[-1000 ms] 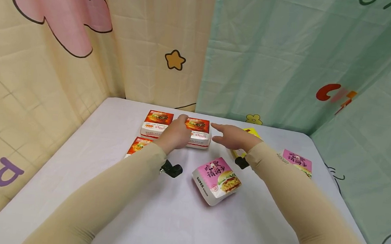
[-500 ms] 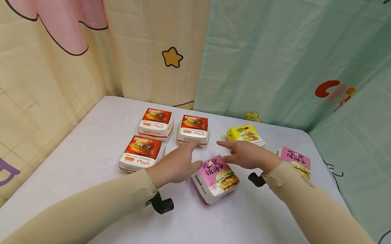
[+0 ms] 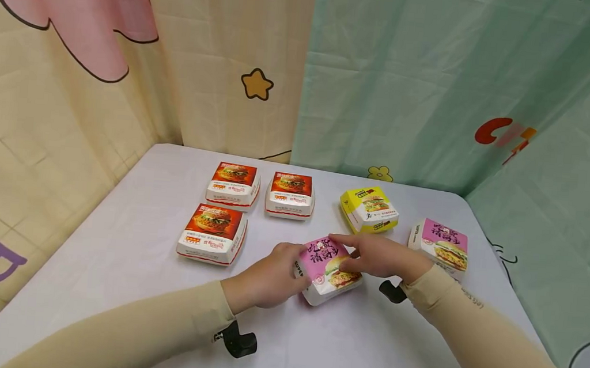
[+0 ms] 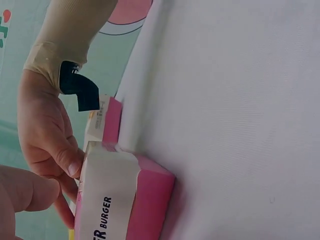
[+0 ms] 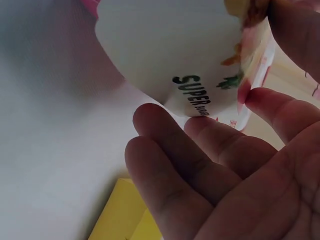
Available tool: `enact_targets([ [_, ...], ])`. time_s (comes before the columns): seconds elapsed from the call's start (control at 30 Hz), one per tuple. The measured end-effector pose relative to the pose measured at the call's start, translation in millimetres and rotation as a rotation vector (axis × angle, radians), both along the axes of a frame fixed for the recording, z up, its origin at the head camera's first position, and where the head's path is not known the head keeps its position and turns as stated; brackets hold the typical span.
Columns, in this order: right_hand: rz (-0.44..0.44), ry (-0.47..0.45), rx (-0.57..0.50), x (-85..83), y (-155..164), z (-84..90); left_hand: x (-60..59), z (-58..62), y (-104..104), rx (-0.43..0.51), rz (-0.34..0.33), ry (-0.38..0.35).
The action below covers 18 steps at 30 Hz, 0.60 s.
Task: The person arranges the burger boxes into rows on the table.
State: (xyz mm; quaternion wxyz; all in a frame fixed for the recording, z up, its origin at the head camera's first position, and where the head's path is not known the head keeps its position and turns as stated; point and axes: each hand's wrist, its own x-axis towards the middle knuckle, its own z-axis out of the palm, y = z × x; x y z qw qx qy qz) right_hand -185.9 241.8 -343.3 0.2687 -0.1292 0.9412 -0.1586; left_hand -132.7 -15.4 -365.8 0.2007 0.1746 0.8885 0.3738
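Note:
A pink and white burger box [image 3: 319, 272] printed "SUPER BURGER" sits on the table between my two hands. My left hand [image 3: 272, 277] holds its left corner, fingertips at the back-left edge and thumb at the front. On the opposite side, my right hand [image 3: 380, 255] rests its thumb on the lid and its fingers along the far edge. The right wrist view shows the fingertips [image 5: 150, 117] against the printed side of the box. In the left wrist view the near wall of the pink box [image 4: 112, 200] faces me, and the right hand [image 4: 47, 125] is beyond it.
Red and white burger boxes stand at the back left [image 3: 233, 186], back middle [image 3: 290, 195] and left [image 3: 212, 234]. A yellow box [image 3: 369, 209] and another pink box [image 3: 438, 245] stand to the right. Printed curtains [image 3: 386, 87] hang around the white table [image 3: 354, 350].
My left hand has come back from the red boxes at the rear to the pink box. The right hand has moved down onto the same box, uncovering the yellow box.

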Motion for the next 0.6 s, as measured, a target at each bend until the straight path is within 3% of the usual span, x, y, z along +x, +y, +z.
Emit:
enact_targets([
  [0.6,-0.058,0.029,-0.043,11.9,-7,-17.4,-2.2,-14.9,-3,-0.008,0.009,0.001],
])
